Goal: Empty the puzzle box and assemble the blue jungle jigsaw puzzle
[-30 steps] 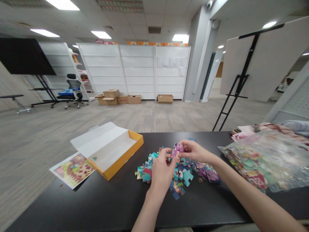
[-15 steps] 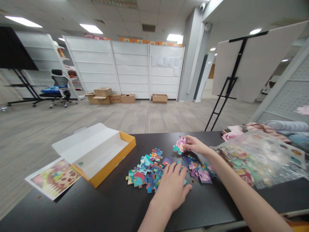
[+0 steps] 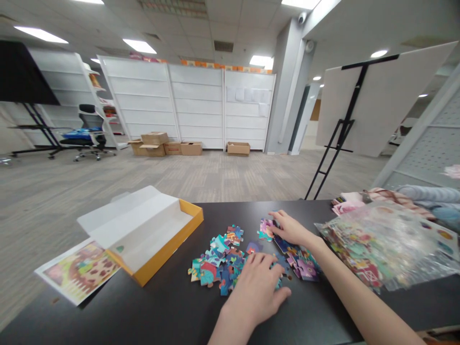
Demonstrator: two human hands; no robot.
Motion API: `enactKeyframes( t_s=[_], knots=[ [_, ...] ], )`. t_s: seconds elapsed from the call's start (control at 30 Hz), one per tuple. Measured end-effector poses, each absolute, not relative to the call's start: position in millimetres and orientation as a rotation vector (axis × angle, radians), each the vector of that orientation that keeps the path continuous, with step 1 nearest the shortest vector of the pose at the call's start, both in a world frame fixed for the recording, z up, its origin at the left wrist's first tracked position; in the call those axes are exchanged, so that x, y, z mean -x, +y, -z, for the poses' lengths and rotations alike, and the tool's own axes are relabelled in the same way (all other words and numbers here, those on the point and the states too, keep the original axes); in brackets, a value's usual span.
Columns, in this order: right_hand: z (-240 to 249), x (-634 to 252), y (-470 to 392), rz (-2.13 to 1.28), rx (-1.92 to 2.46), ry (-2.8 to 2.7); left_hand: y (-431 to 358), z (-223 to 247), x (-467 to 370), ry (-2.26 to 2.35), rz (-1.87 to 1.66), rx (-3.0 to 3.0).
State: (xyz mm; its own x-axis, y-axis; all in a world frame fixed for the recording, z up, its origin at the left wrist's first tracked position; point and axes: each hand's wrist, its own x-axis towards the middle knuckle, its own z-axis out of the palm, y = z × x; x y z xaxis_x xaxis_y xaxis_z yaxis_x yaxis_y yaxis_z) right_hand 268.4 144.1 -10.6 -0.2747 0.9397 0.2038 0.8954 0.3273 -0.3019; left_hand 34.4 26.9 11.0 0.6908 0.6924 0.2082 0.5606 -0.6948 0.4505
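Colourful jigsaw pieces [image 3: 209, 273] lie heaped on the dark table, left of and beneath my left hand [image 3: 259, 282]. That hand rests palm down over the heap with its fingers spread, gripping nothing visible. My right hand [image 3: 288, 228] is farther back, its fingers apart, reaching over a pink and teal piece [image 3: 266, 229] that lies on the table; the fingertips touch or nearly touch it. More purple and dark pieces [image 3: 305, 268] lie below the right hand, partly hidden by the wrist.
An open yellow box [image 3: 168, 249] with a white inside stands at the left, beside a picture sheet [image 3: 79, 270]. Clear plastic bags [image 3: 388, 244] of pieces and folded cloths [image 3: 348, 203] lie at the right. Beyond the table stands a board on a black stand [image 3: 354, 100].
My right hand has lowered, and the pink and teal piece it held raised now lies on the table with the fingers loosened. The left hand stays over the heap. The view has tilted slightly.
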Motion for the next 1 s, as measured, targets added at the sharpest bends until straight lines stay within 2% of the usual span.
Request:
enactKeyframes(
  t_s=[0.43,1.0],
  knots=[
    [9,-259,141,-0.305,1.412,-2.330,30,-12,-32,0.957,-0.534,-2.522],
    [0,-264,144,-0.373,1.325,-2.418,32,-10,-29,0.927,-0.558,-2.522]
  ],
)
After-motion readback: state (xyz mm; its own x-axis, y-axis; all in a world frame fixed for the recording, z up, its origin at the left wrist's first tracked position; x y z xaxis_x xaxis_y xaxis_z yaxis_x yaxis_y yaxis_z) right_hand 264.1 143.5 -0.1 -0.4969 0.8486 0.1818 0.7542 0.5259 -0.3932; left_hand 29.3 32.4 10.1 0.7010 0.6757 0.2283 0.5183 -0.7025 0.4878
